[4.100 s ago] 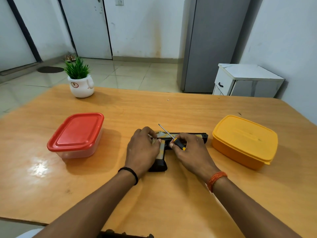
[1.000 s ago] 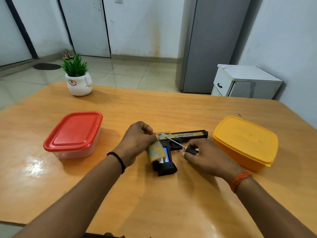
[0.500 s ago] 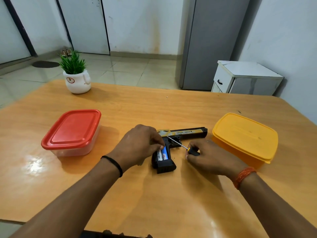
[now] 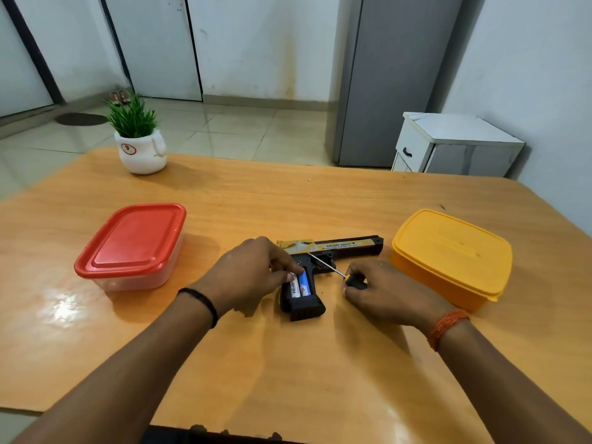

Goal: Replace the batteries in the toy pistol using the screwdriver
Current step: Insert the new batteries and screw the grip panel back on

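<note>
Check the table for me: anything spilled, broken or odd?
Nothing spilled or broken. The toy pistol lies flat with its grip open and two batteries exposed, as the job expects. Both lidded boxes sit closed.

Wooden tabletop (image 4: 320, 363): red-lidded clear box (image 4: 133, 245) nr left edge, yellow lidded box (image 4: 451, 256) nr right edge, white pot w/ green plant (image 4: 139, 145) at far-left corner. Beyond: grey fridge (image 4: 394, 78), white cabinet (image 4: 455, 144), door (image 4: 157, 43), tiled floor (image 4: 224, 129).
</note>
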